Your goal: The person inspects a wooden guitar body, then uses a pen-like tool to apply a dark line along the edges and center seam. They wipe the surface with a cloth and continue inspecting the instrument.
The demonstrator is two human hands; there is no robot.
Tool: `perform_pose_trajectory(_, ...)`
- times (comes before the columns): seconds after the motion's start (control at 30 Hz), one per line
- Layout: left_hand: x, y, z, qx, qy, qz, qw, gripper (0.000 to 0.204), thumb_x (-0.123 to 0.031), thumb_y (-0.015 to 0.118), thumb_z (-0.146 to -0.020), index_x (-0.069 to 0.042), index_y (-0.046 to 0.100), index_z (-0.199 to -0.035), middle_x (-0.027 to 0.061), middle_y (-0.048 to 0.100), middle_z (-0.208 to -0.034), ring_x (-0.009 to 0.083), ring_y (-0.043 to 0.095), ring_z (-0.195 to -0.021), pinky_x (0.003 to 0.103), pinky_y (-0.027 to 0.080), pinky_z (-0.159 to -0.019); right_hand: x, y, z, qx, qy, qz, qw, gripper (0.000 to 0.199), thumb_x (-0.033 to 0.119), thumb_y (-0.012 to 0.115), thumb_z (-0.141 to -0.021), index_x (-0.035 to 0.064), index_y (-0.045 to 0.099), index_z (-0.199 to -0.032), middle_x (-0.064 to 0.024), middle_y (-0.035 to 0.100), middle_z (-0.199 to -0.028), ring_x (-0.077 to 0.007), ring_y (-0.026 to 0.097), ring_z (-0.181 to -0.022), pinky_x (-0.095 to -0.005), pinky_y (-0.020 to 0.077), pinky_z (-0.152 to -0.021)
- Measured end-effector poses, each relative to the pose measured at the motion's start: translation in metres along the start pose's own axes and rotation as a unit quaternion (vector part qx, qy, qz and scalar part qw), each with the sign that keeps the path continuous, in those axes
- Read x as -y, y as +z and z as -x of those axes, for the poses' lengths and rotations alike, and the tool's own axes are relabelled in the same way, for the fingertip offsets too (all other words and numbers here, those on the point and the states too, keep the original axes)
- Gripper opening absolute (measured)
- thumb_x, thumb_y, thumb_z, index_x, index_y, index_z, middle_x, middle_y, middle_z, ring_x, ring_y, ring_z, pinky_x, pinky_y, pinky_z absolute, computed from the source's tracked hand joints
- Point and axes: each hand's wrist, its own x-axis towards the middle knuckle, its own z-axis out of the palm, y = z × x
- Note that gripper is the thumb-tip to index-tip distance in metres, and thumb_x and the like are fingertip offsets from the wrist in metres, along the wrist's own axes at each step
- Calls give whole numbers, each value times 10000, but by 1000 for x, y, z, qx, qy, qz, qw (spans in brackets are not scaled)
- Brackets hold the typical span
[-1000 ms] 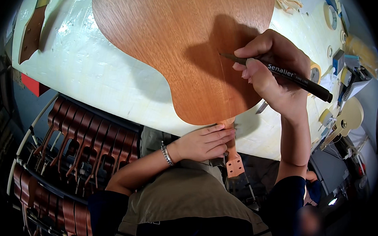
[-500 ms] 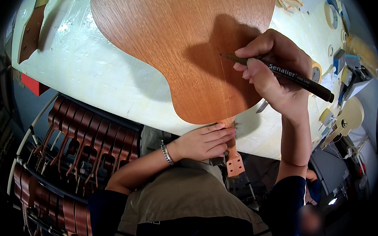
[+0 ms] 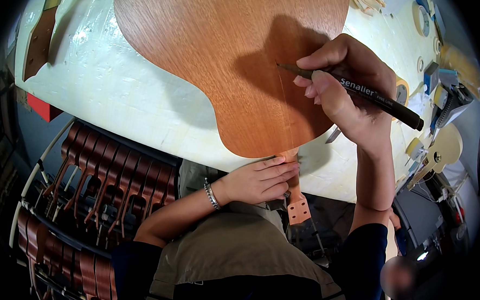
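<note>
A brown wooden ukulele (image 3: 191, 44) lies back up on the table, its neck pointing toward me and its headstock (image 3: 299, 210) past the table edge. My left hand (image 3: 260, 181) is closed over the neck close to the body, fingers together; its thumb is hidden. Above the body, my right hand (image 3: 357, 93) pinches a black fine-line marker pen (image 3: 386, 102). The pen's tip is at the wood surface, near the far end of a thin line along the middle of the back. A dark shadow of the hand falls around the tip.
The table has a shiny pale cover (image 3: 145, 101). At left stands a rack of several brown ukuleles (image 3: 122, 165). Tape rolls (image 3: 421, 21), a spiral notebook (image 3: 453, 107) and a pale ukulele (image 3: 446, 147) are at right. Another person (image 3: 399, 278) is at lower right.
The pen tip has shifted slightly away from me and left with my right hand. My left hand stays put. At lower right the other person has moved, and a pale neck now shows there.
</note>
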Motion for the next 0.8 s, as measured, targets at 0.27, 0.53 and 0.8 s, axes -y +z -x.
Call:
perform_pose_trajectory(0.27, 1, -1, -1, -4, 8, -9, 1000, 197, -268, 582, -842, -78, 564, -793, 140, 589, -1181, 212, 490, -1210, 384, 282, -1098, -1, 1, 1, -4, -2, -11, 1000, 153, -5, 499, -773, -78, 587, -873, -80, 612, -790, -76, 588, -654, -249, 549, -707)
perform_pose_trajectory(0.53, 1, -1, -2, -3, 9, -4, 1000, 200, -269, 583, -842, -75, 565, -798, 148, 589, -1181, 212, 492, -1209, 384, 283, -1098, -4, -1, 1, 8, -7, -1, 1000, 148, -4, 503, -776, -76, 585, -876, -83, 614, -791, -73, 585, -654, -253, 551, -704)
perform_pose_trajectory(0.8, 1, -1, -2, -1, 12, -8, 1000, 200, -272, 584, -839, -79, 565, -790, 147, 583, -1188, 215, 478, -1221, 387, 283, -1099, -3, -1, 0, 0, -3, -3, 1000, 141, 8, 509, -776, -74, 584, -863, -78, 612, -771, -74, 588, -650, -251, 549, -696)
